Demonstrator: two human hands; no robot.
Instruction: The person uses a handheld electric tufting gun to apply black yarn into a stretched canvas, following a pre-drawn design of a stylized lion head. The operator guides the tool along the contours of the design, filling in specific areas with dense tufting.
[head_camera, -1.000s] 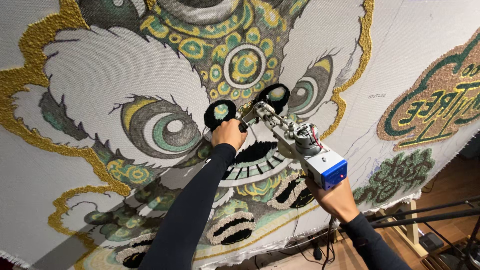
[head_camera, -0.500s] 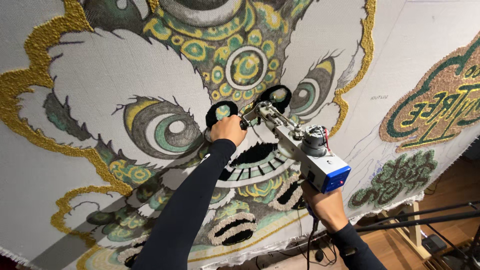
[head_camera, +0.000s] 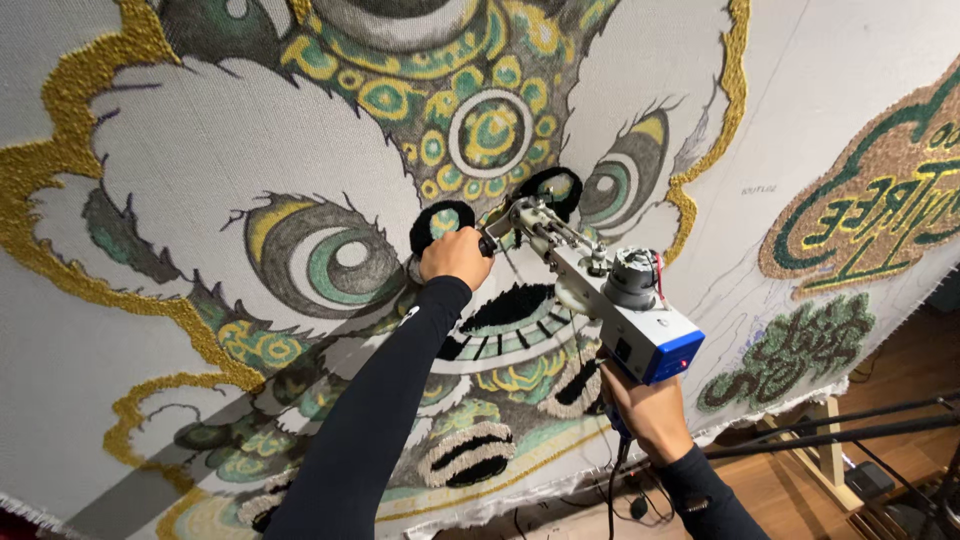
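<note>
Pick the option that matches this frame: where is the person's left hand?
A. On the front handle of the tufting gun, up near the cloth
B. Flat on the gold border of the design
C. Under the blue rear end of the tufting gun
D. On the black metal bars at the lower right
A: the left hand grips the front handle of the tufting gun close to the cloth, while the right hand holds the grip below its blue rear end.

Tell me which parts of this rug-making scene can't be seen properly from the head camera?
- Tufting gun tip: where it meets the stretched cloth is hidden by the gun's own front.
- Rear grip: covered by the right hand.
- Front handle: wrapped by the left hand.
- Power cord: cut off by the bottom edge.
- Design at far right: cropped by the picture edge.
</note>
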